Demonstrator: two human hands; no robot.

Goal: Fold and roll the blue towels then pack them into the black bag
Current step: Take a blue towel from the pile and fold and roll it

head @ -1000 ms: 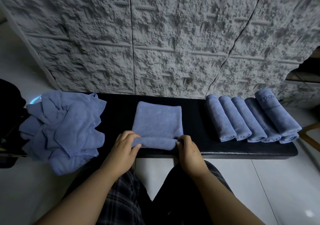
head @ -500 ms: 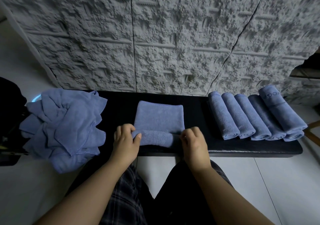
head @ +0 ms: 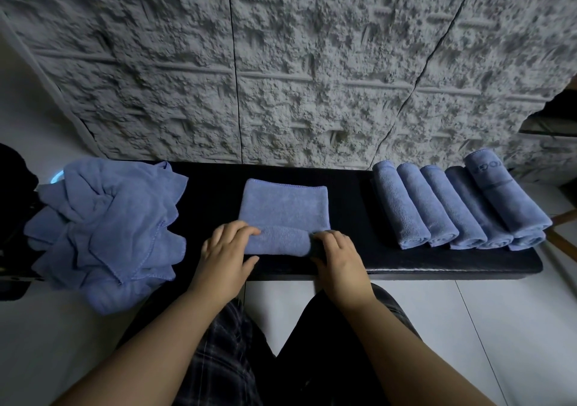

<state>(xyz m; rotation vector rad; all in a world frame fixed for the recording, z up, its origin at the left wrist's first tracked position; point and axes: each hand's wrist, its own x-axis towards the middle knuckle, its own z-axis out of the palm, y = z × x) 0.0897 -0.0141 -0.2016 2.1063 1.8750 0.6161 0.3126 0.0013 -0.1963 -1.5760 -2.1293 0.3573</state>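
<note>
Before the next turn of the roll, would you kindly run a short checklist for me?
1. Left hand grips the left end of the half-rolled towel: ok.
2. Right hand grips the right end: ok.
3. Flat part ahead lies smooth: ok.
4. Roll even across its width: ok.
5. Bare bench top beyond the towel for rolling: ok.
6. Black bag ready and open: cannot tell.

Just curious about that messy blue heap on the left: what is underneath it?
The pile of unfolded blue towels lies on the left end of the black bench and hangs over its front edge. A pale blue rim peeks out behind it; the rest there is covered.
</note>
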